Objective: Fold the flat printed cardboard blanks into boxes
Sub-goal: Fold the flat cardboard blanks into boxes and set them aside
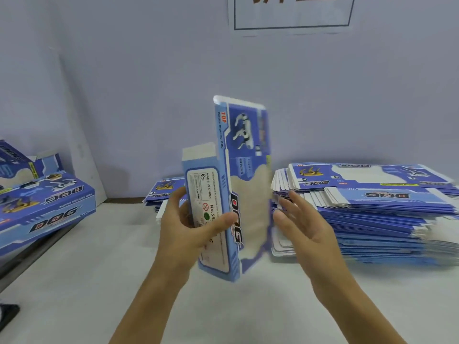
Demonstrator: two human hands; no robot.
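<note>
My left hand (188,219) grips a partly opened blue box blank (231,194) upright above the middle of the white worktop (99,281), thumb across its printed front and fingers curled behind, while my right hand (300,224) is open with straight fingers just right of the blank's edge; I cannot tell if it touches. A tall stack of flat blanks (385,209) lies to the right, a smaller stack (164,192) sits behind the held blank, and folded boxes (44,204) rest at far left.

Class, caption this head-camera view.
Left hand grips an upright blue printed cardboard box blank; open right hand beside it.
</note>
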